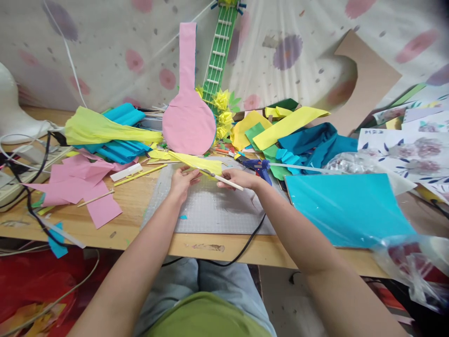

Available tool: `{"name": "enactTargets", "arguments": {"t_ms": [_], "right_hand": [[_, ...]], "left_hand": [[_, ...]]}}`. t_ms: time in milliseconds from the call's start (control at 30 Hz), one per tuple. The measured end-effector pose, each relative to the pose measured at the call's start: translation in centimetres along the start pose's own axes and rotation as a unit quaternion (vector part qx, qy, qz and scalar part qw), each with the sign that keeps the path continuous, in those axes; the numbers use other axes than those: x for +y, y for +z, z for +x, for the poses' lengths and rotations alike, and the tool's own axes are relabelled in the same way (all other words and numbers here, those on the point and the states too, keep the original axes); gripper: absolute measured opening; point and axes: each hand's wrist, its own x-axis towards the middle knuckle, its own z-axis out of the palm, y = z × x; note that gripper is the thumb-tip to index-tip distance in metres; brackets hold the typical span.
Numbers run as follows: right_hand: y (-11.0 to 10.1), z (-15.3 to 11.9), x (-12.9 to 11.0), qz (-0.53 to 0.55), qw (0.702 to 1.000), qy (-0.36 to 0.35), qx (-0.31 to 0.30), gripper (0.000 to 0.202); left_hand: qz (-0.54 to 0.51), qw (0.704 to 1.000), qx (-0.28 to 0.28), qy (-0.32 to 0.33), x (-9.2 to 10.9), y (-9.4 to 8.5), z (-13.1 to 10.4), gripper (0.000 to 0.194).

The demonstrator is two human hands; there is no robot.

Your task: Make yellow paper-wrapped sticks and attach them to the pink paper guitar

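A strip of yellow crepe paper (pixel 198 162) stretches above the grey cutting mat (pixel 217 210). My left hand (pixel 183 183) is closed on its lower edge, thumb against fingers. My right hand (pixel 240 178) is closed around a slim white-handled tool (pixel 231 183). The tool's narrow dark front part lies against the paper near my left fingertips; its exact kind is too small to make out. Behind the paper stands a pink banjo-shaped piece (pixel 189 124), round below with a straight neck. To the right of my right hand rests a blue glue gun (pixel 259 168) with a long translucent glue stick.
Pink paper scraps (pixel 84 180) and a power strip (pixel 21 182) with cables occupy the left. Blue and yellow crepe paper (pixel 291 126) heaps up behind. A turquoise board (pixel 347 206) covers the front right. A green stringed instrument model (pixel 219 56) leans on the curtain.
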Motion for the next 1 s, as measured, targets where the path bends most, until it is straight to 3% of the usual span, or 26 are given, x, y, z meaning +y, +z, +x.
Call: {"name": "enactTargets", "arguments": {"t_ms": [700,1000], "right_hand": [[-0.17,-0.05,-0.10,-0.035,0.999,0.013,0.037,0.049],[0.05,0.01,0.70,0.016,0.999,0.020,0.037,0.047]], "left_hand": [[-0.010,1.000,-0.019,0.003,-0.24,0.14,-0.06,0.038],[-0.005,1.000,-0.024,-0.005,-0.12,0.14,-0.20,0.036]]}}
